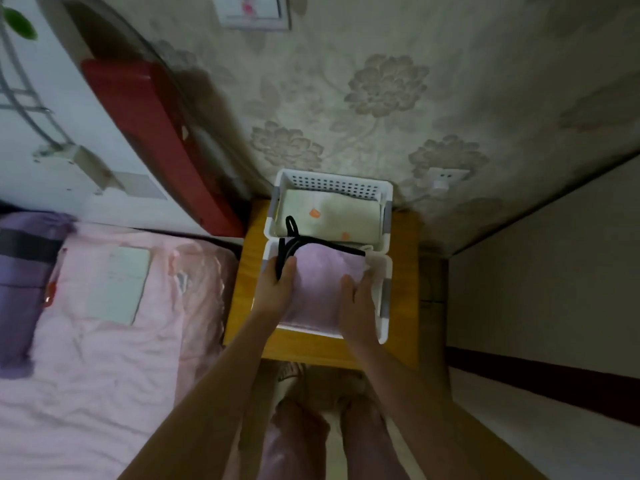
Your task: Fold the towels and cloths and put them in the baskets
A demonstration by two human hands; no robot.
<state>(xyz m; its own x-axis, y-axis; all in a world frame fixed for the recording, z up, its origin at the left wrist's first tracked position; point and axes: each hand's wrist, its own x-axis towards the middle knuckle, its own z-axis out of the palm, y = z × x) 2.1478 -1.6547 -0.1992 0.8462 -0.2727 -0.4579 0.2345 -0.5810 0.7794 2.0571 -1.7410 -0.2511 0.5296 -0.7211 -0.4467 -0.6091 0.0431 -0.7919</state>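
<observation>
1. At the bottom of the frame, a person's two bare forearms reach forward over their legs toward a small wooden bedside table (401, 344).
2. On the near half of that table, a white plastic basket (385, 327) holds a folded lilac towel (320, 289) with a black cord (313, 242) trailing over its far edge.
3. The left hand (273, 284) rests on the towel's left side, fingers laid fairly straight, with the cord passing beside its fingertips; whether it pinches the cord cannot be told.
4. The right hand (356, 301) presses the towel's right side, fingers loosely spread and its far fingertips tucked down at the basket wall.
5. Just behind, touching the first, a second perforated white basket (332, 184) contains a folded pale green cloth with orange spots (329, 216).
6. To the left, a bed with pink bedding (104, 358) carries another folded pale green cloth (119, 285).
7. Beyond, floral wallpaper (381, 88) rises behind the baskets, with a wall socket (446, 176) to the right.
</observation>
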